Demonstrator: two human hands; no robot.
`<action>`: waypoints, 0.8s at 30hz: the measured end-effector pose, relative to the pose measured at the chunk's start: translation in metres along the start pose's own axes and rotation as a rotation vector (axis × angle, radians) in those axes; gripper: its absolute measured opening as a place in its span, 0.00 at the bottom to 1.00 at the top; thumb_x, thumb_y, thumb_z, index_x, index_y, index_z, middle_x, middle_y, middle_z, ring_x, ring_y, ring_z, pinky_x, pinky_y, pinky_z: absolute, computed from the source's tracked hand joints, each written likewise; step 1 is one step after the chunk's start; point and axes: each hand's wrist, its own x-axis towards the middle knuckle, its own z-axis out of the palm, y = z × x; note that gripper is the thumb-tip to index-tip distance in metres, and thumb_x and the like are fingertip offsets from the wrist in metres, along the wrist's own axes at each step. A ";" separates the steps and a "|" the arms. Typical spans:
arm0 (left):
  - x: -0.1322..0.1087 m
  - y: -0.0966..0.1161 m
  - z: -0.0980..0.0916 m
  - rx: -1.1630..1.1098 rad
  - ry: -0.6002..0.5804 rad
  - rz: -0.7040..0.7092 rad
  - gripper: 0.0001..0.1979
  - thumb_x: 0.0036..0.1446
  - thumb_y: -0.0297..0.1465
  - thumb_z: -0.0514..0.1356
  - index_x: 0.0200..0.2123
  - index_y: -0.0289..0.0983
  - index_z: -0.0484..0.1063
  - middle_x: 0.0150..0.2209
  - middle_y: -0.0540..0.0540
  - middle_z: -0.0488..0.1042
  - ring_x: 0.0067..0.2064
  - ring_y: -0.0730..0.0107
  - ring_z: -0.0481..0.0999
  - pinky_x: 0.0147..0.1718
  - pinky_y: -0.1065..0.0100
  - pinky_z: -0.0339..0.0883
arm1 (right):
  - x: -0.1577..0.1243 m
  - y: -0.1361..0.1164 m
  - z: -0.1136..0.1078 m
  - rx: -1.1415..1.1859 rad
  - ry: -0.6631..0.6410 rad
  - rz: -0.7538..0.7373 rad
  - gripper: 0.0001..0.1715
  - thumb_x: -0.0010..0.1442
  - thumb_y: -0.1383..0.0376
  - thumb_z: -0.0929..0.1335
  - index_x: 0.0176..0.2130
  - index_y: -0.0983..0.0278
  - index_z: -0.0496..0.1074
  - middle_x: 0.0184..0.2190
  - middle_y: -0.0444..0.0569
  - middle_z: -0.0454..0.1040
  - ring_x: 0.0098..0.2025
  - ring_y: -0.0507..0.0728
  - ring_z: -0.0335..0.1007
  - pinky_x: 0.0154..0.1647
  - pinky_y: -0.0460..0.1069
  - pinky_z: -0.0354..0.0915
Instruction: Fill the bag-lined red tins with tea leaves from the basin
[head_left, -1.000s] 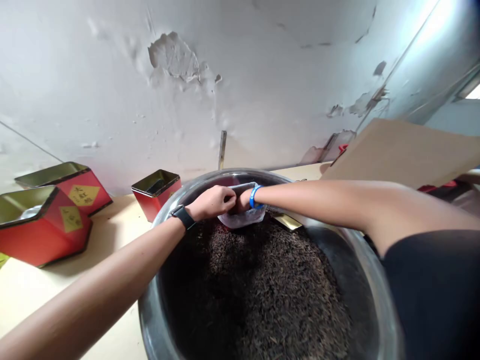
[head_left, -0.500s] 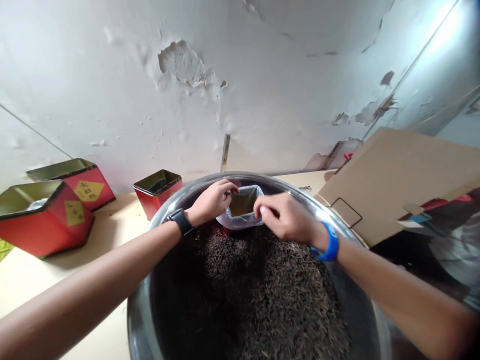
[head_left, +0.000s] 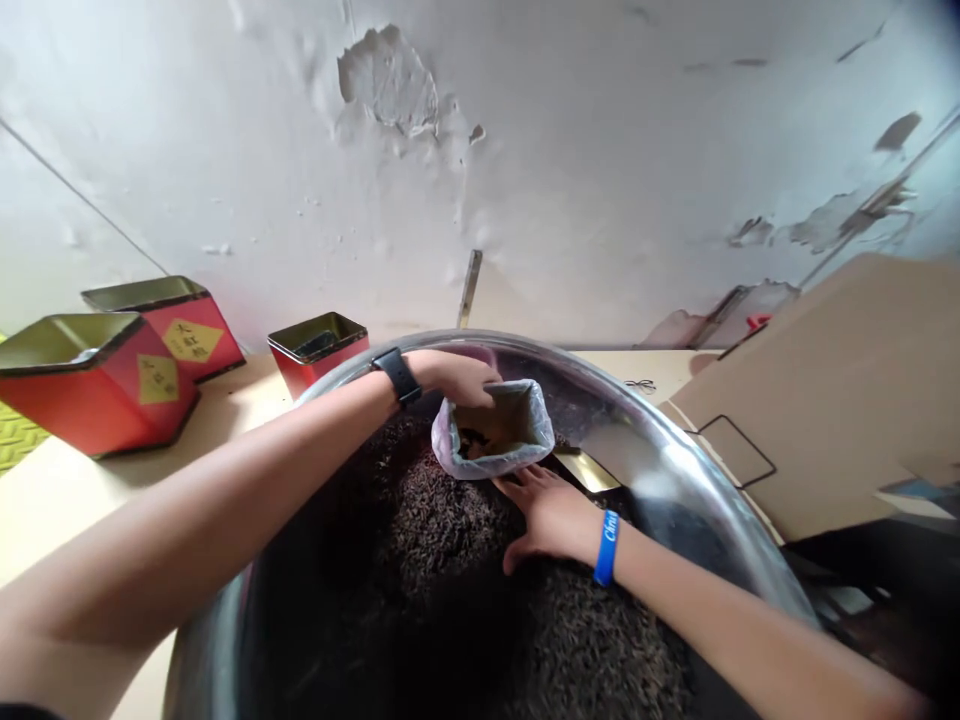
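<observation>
A tin lined with a clear plastic bag (head_left: 491, 467) stands tilted in a large metal basin (head_left: 652, 400), its mouth facing me. A few dark bits show inside it. My left hand (head_left: 463, 380) is closed over the tin's far left rim, thumb at the inner edge. Low against the tin's near side, my right hand (head_left: 551, 515) is open with fingers spread, touching the dark dried leaves (head_left: 442, 520), which look like loose tea. Right of the tin lies a flat gold-coloured piece (head_left: 589, 468); its kind is unclear.
Red tins with yellow labels (head_left: 169, 385) stand on the table (head_left: 225, 425) at left, and a smaller red tin (head_left: 319, 350) is near the basin. A cardboard box (head_left: 840, 400) is at right. Behind is a peeling wall (head_left: 585, 180).
My right hand has left the bag's right rim and moved down to the leaves by the tin's near side. My left hand has closed on the rim. The gold-coloured piece now shows.
</observation>
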 end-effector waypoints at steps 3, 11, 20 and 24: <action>-0.002 -0.002 0.009 -0.088 0.025 0.043 0.14 0.49 0.28 0.52 0.38 0.34 0.70 0.35 0.47 0.74 0.31 0.73 0.67 0.30 0.73 0.58 | 0.008 -0.005 0.014 -0.014 -0.046 0.063 0.67 0.31 0.36 0.67 0.62 0.64 0.50 0.59 0.65 0.52 0.59 0.75 0.44 0.54 0.66 0.46; -0.004 -0.004 0.027 -0.261 0.216 0.016 0.15 0.51 0.25 0.49 0.41 0.37 0.69 0.38 0.46 0.74 0.35 0.69 0.70 0.31 0.71 0.60 | 0.019 -0.019 0.006 0.054 -0.152 0.129 0.67 0.28 0.41 0.71 0.62 0.59 0.48 0.59 0.59 0.55 0.57 0.74 0.48 0.53 0.65 0.49; 0.003 0.002 0.035 -0.196 0.359 -0.102 0.13 0.50 0.26 0.50 0.36 0.35 0.72 0.31 0.44 0.75 0.28 0.69 0.69 0.27 0.69 0.58 | 0.026 -0.013 0.006 0.187 -0.091 0.029 0.61 0.30 0.43 0.72 0.59 0.63 0.56 0.56 0.55 0.60 0.56 0.67 0.56 0.55 0.55 0.53; 0.004 -0.001 0.037 -0.204 0.381 -0.134 0.12 0.50 0.27 0.50 0.35 0.36 0.72 0.31 0.44 0.75 0.28 0.68 0.69 0.27 0.69 0.58 | 0.027 -0.016 0.006 0.203 -0.108 0.022 0.56 0.32 0.42 0.71 0.55 0.66 0.60 0.52 0.57 0.65 0.52 0.66 0.61 0.51 0.53 0.58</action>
